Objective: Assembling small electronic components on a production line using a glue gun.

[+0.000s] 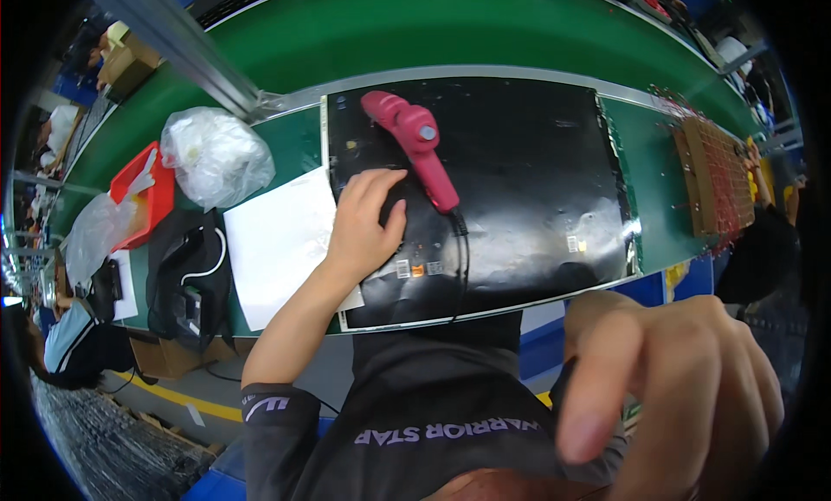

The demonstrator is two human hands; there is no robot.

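On a black mat (528,189) lies a pink corded handheld appliance (424,159), shaped like a hair curler, with a rounded head and a round grey button. Its dark cord runs toward the mat's near edge. My left hand (368,220) rests on the mat just left of the handle, with thumb and fingers apart and nothing in it. Large and close at the lower right is my right hand (675,388), raised off the bench. Its fingers bend downward, spaced apart, and their tips are partly cut off; no object shows in it.
White paper (281,250) lies left of the mat. Beyond it are a clear plastic bag (216,155), a red bin (143,198) and a black bag (186,276) with a white cable. A brown carton (692,176) with red wires stands at right. Another person (74,341) sits far left.
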